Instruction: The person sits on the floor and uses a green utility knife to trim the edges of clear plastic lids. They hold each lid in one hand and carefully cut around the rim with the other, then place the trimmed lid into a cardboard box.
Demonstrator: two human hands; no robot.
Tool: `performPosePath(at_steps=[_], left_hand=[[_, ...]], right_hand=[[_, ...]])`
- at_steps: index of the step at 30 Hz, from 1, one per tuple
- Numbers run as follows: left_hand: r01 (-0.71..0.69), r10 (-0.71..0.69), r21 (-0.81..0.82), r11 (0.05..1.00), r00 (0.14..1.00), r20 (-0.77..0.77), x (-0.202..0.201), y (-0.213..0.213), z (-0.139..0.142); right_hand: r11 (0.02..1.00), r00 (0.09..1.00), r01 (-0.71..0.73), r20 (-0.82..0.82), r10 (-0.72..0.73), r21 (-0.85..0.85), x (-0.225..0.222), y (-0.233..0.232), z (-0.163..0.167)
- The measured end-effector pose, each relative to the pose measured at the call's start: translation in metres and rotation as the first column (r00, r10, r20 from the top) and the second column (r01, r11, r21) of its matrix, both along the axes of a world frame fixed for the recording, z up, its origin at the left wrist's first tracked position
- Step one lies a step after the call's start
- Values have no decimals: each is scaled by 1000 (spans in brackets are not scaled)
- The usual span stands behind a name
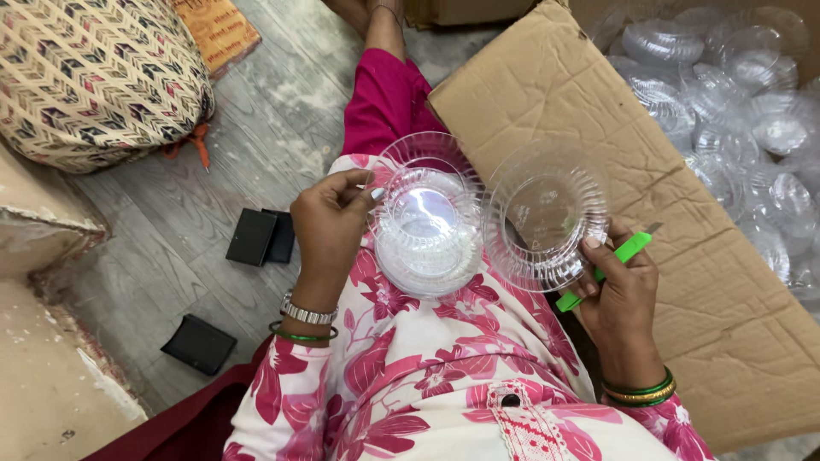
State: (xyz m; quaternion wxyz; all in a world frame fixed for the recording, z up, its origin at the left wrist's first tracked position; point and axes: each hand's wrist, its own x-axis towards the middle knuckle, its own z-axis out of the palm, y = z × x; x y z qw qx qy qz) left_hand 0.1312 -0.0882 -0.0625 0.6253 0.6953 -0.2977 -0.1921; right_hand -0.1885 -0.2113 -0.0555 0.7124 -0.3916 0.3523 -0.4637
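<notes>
A stack of clear ribbed plastic bowls [427,226] is held over the lap by the left hand [329,224], whose fingers [352,183] are curled around the stack's left rim, the thumb and forefinger pinching its upper edge. Just beside it, to the right and touching or nearly touching it, a single clear plastic bowl [547,213] is gripped by the right hand [619,286]; its fingers [591,243] are pressed together on the bowl's lower right rim. A green-handled tool [602,271] is clamped in the same hand, lying slantwise under the thumb, with a thin metal tip showing at its upper end. Both bowls are tilted towards the camera. Behind the right hand a large cardboard flap [683,256] is spread out, and beyond it a heap of loose clear bowls [735,102] is seen. On the grey wooden floor [213,171] to the left, three small black blocks [256,239] are lying, near a patterned cushion [94,77].
</notes>
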Motion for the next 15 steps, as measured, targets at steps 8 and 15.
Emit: performPosePath(at_steps=[8, 15], left_hand=[[121, -129, -74, 990, 985, -118, -14, 3, 15], [263, -308, -189, 946, 910, -277, -37, 3, 21]], right_hand=[[999, 999, 21, -30, -22, -24, 0, 2, 2], [996, 986, -89, -146, 84, -27, 12, 20, -3]])
